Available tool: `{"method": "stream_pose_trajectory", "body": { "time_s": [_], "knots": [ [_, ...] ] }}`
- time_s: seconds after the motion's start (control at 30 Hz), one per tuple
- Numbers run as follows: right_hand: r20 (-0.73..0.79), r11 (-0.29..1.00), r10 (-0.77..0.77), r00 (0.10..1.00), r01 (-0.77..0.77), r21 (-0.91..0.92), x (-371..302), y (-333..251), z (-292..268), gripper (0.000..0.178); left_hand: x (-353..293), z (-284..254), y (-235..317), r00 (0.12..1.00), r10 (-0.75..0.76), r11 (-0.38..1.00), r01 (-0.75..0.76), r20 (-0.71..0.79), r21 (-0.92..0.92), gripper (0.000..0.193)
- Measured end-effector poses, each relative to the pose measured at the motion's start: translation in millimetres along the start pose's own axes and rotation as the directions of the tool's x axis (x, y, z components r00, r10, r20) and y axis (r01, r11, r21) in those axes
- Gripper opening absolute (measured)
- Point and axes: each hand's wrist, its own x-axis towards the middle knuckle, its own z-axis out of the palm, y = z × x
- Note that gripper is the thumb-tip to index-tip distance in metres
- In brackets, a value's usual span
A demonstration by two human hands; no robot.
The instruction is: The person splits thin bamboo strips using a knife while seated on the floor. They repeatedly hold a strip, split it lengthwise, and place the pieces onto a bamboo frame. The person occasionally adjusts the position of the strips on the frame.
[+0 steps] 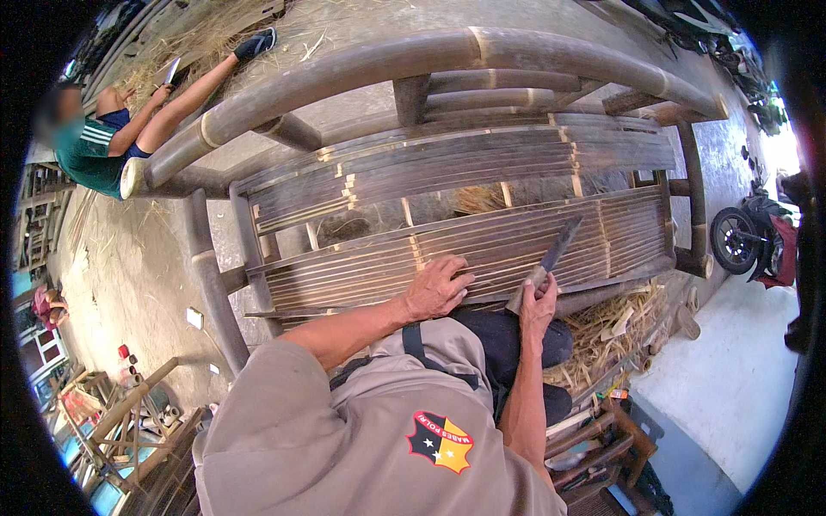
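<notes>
In front of me is a bamboo bench [594, 53] with thick round poles as its frame and a seat of narrow dark slats [508, 236]. My left hand [437, 286] rests on the near slats, its fingers bent and slightly apart, with nothing seen in them. A large knife [564, 242] with a dark blade and a wooden handle is in my right hand [539, 303]. My fingers close round the handle, and the blade points away over the slats. Between the near slats and the farther ones, a long gap shows pale cross strips.
Bamboo shavings [602, 340] lie in a heap right of my knees. At the far left a person [95, 150] sits on the floor holding a blade. A motorcycle [757, 236] stands at the right. Bamboo frames [133, 421] stand at the lower left.
</notes>
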Motion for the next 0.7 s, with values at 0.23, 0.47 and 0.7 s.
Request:
{"method": "stream_pose_trajectory", "body": {
  "time_s": [0.23,0.47,0.7],
  "knots": [
    [0.003,0.999,0.048,0.999,-0.048,0.022,-2,-7,-1,0.056,7,-16,-14,0.867,-0.341,0.878,0.431,-0.362,0.206,0.047],
    [-0.028,0.999,0.015,0.999,-0.014,0.041,-1,-3,1,0.054,4,-37,-53,0.756,-0.620,0.701,0.654,-0.209,0.284,0.055],
    [-0.044,0.996,0.060,0.997,-0.062,-0.063,-3,-6,1,0.058,2,-35,-60,0.786,-0.588,0.739,0.618,-0.191,0.268,0.044]
  ]
}}
